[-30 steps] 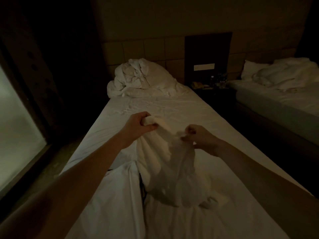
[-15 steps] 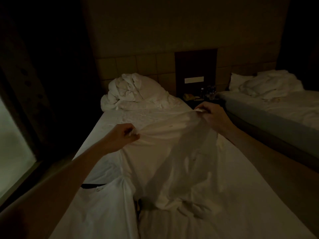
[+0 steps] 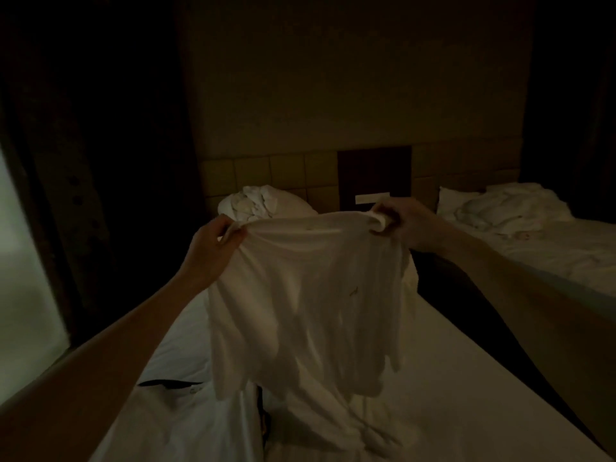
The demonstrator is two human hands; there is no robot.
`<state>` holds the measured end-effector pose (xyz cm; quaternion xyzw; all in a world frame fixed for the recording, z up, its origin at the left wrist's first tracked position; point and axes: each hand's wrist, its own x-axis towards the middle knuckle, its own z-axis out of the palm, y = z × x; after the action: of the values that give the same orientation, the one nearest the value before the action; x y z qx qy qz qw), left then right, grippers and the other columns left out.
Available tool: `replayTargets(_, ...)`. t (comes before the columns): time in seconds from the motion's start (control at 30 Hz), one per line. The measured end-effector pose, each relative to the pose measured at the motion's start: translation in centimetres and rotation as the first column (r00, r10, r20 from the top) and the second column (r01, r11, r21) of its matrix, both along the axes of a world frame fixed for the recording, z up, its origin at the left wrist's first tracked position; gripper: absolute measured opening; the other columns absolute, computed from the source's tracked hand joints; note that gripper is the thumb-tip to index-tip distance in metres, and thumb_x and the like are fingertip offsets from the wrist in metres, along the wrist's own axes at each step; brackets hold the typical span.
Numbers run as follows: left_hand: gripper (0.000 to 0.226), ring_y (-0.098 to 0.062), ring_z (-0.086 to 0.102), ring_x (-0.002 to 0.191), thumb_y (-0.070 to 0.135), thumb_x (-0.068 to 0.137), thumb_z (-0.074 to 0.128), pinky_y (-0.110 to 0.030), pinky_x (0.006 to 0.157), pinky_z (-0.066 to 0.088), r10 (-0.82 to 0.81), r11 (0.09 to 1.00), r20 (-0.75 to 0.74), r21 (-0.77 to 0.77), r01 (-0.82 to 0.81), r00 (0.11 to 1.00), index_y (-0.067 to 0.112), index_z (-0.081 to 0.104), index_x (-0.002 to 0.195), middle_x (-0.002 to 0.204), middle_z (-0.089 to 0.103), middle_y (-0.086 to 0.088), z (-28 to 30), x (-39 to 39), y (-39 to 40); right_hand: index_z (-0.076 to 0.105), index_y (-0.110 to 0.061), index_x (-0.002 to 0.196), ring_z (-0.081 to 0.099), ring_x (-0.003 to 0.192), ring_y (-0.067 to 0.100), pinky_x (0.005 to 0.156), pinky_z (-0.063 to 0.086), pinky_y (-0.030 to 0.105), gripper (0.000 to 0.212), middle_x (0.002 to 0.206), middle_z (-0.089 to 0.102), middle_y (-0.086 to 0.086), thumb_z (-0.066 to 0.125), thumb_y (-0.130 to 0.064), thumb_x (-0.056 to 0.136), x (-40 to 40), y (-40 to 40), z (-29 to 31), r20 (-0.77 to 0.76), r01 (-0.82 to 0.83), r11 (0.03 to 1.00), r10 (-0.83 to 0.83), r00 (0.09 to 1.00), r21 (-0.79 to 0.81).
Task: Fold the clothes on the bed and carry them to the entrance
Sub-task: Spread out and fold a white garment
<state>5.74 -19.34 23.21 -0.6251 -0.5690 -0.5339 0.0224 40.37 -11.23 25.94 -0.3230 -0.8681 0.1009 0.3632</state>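
A white garment [image 3: 310, 295] hangs spread in the air above the bed [image 3: 450, 378]. My left hand [image 3: 213, 248] grips its top left corner and my right hand [image 3: 403, 225] grips its top right corner, stretching the upper edge between them. Its lower part droops onto more white cloth [image 3: 350, 425] lying on the sheet. Another white garment with a dark collar [image 3: 173, 411] lies flat on the bed at the lower left.
A crumpled white duvet [image 3: 256, 205] is heaped at the head of the bed. A second bed [image 3: 550, 248] with rumpled bedding stands to the right across a dark gap. A bright window [image 3: 23, 278] is at the left. The room is dim.
Both hands have risen and moved apart, lifting the garment off the bed and spreading it out. The view has tilted upward.
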Motion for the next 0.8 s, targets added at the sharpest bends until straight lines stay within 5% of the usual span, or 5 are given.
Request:
replayTargets(0.1, 0.025, -0.009, 0.057, 0.064, 0.037, 0.085, 0.071, -0.027, 0.061, 0.044, 0.1, 0.98, 0.011, 0.169, -0.101, 0.995, 0.015, 0.064, 0.074, 0.067, 0.062, 0.002, 1.9, 1.0, -2.2, 0.064, -0.032, 0.084, 0.06, 0.081, -0.001, 0.07, 0.045, 0.018, 0.019, 0.087, 0.064, -0.012, 0.071, -0.014, 0.088, 1.0, -1.9, 1.6, -0.188, 0.034, 0.999, -0.038, 0.981, -0.021)
replayTargets(0.23, 0.05, -0.026, 0.057, 0.057, 0.055, 0.081, 0.068, -0.036, 0.054, 0.046, 0.149, 0.936, 0.088, 0.31, -0.169, 0.985, 0.009, 0.063, 0.064, 0.06, 0.06, -0.012, 5.1, 2.6, -5.0, 0.072, -0.01, 0.09, 0.065, 0.071, 0.013, 0.06, 0.051, 0.023, 0.021, 0.083, 0.067, 0.005, 0.065, -0.03, 0.092, 2.3, -5.3, 4.0, -0.446, 0.015, 0.997, -0.046, 0.894, -0.072)
replayTargets(0.33, 0.048, -0.017, 0.052, 0.055, 0.05, 0.084, 0.068, -0.036, 0.056, 0.044, 0.138, 0.894, 0.138, 0.408, -0.184, 0.981, 0.006, 0.062, 0.066, 0.059, 0.058, -0.01, 7.4, 4.2, -6.7, 0.073, -0.016, 0.087, 0.068, 0.069, 0.008, 0.059, 0.053, 0.02, 0.017, 0.082, 0.071, -0.001, 0.068, -0.032, 0.09, 3.1, -7.9, 5.9, -0.573, -0.046, 0.997, 0.006, 0.82, -0.057)
replayTargets(0.57, 0.055, -0.018, 0.059, 0.061, 0.071, 0.072, 0.061, -0.038, 0.06, 0.051, 0.18, 0.819, 0.119, 0.531, -0.216, 0.976, 0.017, 0.063, 0.068, 0.061, 0.06, 0.001, 10.6, 5.5, -7.4, 0.072, -0.014, 0.096, 0.069, 0.071, 0.003, 0.059, 0.052, 0.014, 0.018, 0.089, 0.071, -0.001, 0.07, -0.03, 0.087, 4.6, -9.6, 9.1, -0.54, -0.062, 0.998, 0.052, 0.84, -0.001)
replayTargets(0.8, 0.061, -0.029, 0.065, 0.08, 0.081, 0.069, 0.054, -0.036, 0.067, 0.05, 0.402, 0.865, -0.046, 0.347, -0.363, 0.914, 0.021, 0.065, 0.075, 0.081, 0.07, -0.006, 7.3, 3.2, 0.6, 0.075, -0.022, 0.078, 0.066, 0.067, 0.005, 0.06, 0.051, 0.023, 0.022, 0.074, 0.071, -0.006, 0.078, -0.044, 0.075, 2.2, -1.9, 6.7, -0.35, 0.104, 0.994, -0.102, 0.931, -0.011)
